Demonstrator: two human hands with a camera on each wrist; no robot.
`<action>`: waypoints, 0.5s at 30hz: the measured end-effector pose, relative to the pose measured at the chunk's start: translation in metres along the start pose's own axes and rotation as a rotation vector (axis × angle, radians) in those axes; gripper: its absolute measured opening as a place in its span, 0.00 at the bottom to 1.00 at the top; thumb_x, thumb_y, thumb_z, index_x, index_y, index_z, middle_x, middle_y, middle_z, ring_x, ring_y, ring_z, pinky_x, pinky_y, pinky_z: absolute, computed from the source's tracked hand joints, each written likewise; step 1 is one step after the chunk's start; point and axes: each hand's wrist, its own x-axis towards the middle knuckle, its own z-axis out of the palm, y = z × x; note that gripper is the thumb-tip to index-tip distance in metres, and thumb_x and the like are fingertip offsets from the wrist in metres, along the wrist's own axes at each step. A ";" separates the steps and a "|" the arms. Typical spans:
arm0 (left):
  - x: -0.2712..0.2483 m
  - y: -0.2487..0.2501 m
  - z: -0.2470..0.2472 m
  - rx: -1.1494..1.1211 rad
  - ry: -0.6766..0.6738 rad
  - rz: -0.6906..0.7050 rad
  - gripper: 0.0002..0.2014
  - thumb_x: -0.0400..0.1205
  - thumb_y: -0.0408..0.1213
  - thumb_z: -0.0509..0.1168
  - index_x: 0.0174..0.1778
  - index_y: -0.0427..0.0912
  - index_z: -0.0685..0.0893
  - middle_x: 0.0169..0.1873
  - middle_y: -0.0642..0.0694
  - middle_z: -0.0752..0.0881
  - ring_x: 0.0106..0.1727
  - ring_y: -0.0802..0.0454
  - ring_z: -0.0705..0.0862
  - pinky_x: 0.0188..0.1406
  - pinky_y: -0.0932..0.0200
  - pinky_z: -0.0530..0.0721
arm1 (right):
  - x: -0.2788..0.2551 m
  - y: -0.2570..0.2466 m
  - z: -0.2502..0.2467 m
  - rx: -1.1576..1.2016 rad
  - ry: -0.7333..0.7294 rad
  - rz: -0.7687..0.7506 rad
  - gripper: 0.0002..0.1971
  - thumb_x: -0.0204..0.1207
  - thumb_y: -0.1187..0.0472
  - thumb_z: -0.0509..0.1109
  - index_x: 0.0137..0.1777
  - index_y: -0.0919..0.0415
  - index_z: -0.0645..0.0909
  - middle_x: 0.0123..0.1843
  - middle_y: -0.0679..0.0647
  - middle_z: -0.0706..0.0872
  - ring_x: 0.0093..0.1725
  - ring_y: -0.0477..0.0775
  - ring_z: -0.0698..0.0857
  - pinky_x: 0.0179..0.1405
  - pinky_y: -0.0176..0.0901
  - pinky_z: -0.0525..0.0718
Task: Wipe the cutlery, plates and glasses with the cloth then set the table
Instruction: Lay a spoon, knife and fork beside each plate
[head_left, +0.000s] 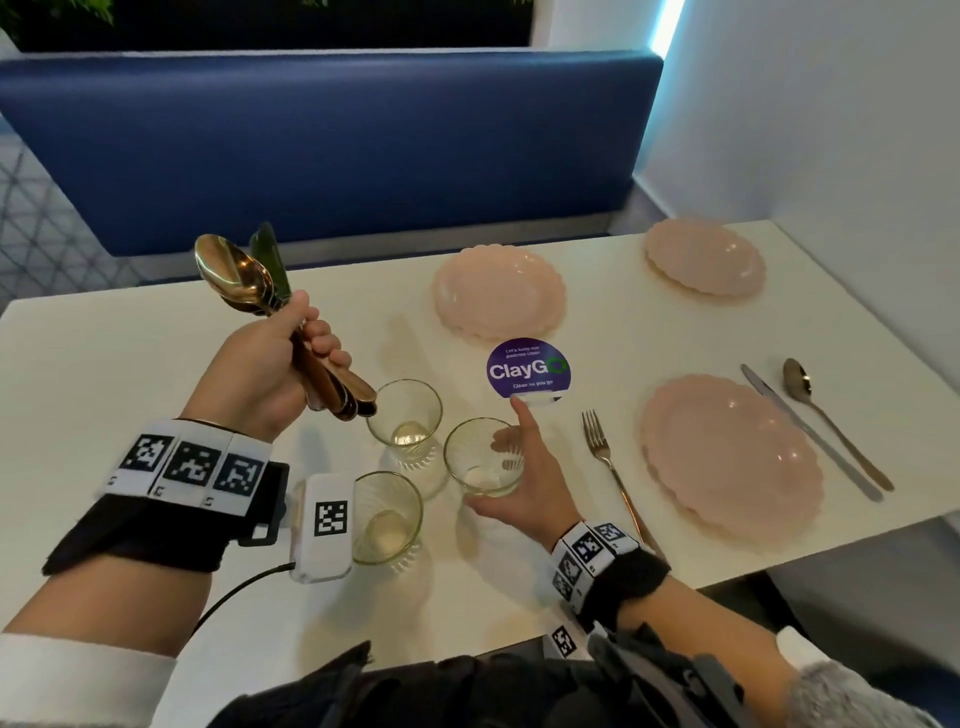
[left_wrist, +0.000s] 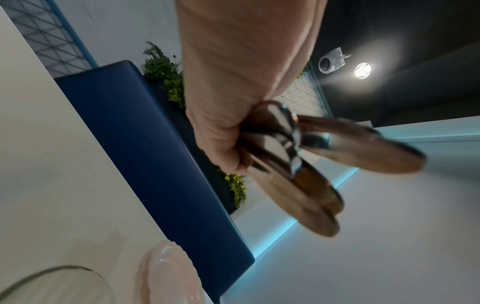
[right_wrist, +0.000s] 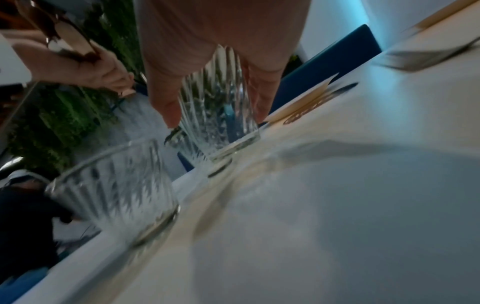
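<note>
The right hand (head_left: 519, 488) wraps a glass (head_left: 483, 457) standing on the table (head_left: 130, 364) — the fork-side place setting lies at three o'clock. The left hand (head_left: 275, 364) clenches the cutlery bundle (head_left: 249, 280), raised at ten o'clock.

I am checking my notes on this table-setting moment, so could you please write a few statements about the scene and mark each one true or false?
1. The left hand grips a bundle of cutlery above the table. True.
2. The right hand holds a plate. False: it grips a glass.
3. Three glasses stand on the table. True: the held one, a far glass and a near glass.
4. The near right plate has a fork on its left. True.
5. The far middle plate has cutlery beside it. False: none lies there.
</note>
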 end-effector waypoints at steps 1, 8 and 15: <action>0.001 -0.002 0.007 0.006 -0.014 -0.006 0.11 0.85 0.46 0.57 0.40 0.44 0.72 0.26 0.53 0.69 0.24 0.60 0.69 0.24 0.69 0.77 | 0.000 -0.002 -0.013 0.012 0.034 0.004 0.60 0.54 0.60 0.85 0.78 0.37 0.47 0.55 0.46 0.78 0.60 0.46 0.80 0.62 0.39 0.77; 0.012 -0.029 0.086 0.102 -0.119 -0.060 0.12 0.85 0.47 0.56 0.38 0.46 0.72 0.25 0.54 0.68 0.24 0.60 0.68 0.25 0.67 0.75 | 0.007 0.017 -0.157 -0.004 0.450 0.046 0.63 0.55 0.64 0.86 0.83 0.49 0.45 0.52 0.41 0.76 0.56 0.45 0.81 0.60 0.41 0.80; 0.031 -0.079 0.184 0.133 -0.171 -0.092 0.12 0.85 0.47 0.57 0.39 0.45 0.73 0.24 0.54 0.69 0.23 0.61 0.68 0.25 0.68 0.73 | 0.011 0.087 -0.333 -0.057 0.811 0.196 0.63 0.57 0.59 0.86 0.83 0.50 0.44 0.62 0.52 0.77 0.64 0.55 0.80 0.68 0.50 0.78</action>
